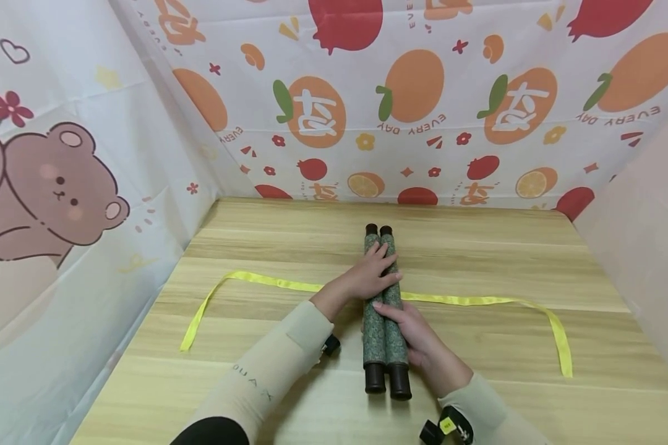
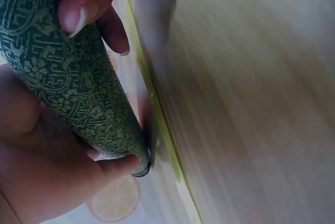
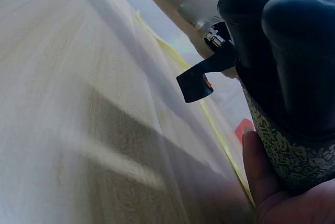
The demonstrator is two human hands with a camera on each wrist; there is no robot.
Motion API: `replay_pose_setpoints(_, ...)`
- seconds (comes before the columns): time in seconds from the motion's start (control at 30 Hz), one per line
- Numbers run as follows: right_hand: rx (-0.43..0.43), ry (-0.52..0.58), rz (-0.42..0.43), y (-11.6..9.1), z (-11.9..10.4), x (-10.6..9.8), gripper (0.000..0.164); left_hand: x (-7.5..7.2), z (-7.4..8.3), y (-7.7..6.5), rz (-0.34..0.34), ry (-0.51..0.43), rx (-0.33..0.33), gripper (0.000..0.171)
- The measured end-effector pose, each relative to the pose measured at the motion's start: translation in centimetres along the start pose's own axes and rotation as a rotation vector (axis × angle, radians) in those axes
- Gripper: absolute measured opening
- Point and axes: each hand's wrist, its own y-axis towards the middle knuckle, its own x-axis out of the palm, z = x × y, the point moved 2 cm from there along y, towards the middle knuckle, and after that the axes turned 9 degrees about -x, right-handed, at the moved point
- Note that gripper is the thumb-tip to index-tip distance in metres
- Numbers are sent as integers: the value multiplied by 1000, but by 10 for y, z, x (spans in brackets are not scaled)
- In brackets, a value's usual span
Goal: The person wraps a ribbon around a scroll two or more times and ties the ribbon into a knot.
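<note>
A hanging scroll (image 1: 374,334) is rolled up from both ends into two green patterned rolls lying side by side, with dark end knobs (image 1: 399,382). My left hand (image 1: 367,275) rests across the top of both rolls, fingers spread. Nearer to me, my right hand (image 1: 420,340) grips the scroll from the right, thumb on top. In the left wrist view, right fingertips (image 2: 84,12) curl round the green roll (image 2: 78,93). The right wrist view shows the two near knobs (image 3: 303,46) close up, above the right palm (image 3: 298,208).
A yellow ribbon (image 1: 456,300) stretches sideways over the wooden table (image 1: 289,247), its middle passing under the scroll; both ends bend toward me. A fruit-print cloth (image 1: 362,105) hangs behind the table, and a bear-print cloth (image 1: 161,123) hangs at the left.
</note>
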Motion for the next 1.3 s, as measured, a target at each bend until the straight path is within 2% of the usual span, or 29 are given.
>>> replay_pose_setpoints(0.37, -6, -27, 36, -4, 3, 0, 54, 0, 1, 1, -33, 87, 11, 65)
replay_pose_setpoints(0.6, -7, -140, 129, -7, 6, 2, 64, 1, -2, 2, -38, 44, 13, 66)
replay_pose_setpoints(0.7, -36, -202, 171, -10, 7, 5, 70, 3, -3, 2, -35, 48, 21, 66)
replay_pose_setpoints(0.93, -141, -453, 220, -19, 9, 11, 98, 5, -6, 0, -34, 43, 23, 65)
replay_pose_setpoints(1.07, -170, -625, 202, -22, 9, 12, 98, 5, -9, -1, -42, 29, 6, 66)
replay_pose_setpoints(1.3, -159, -873, 173, -26, 6, 7, 96, 5, -10, -3, -46, 30, 13, 67)
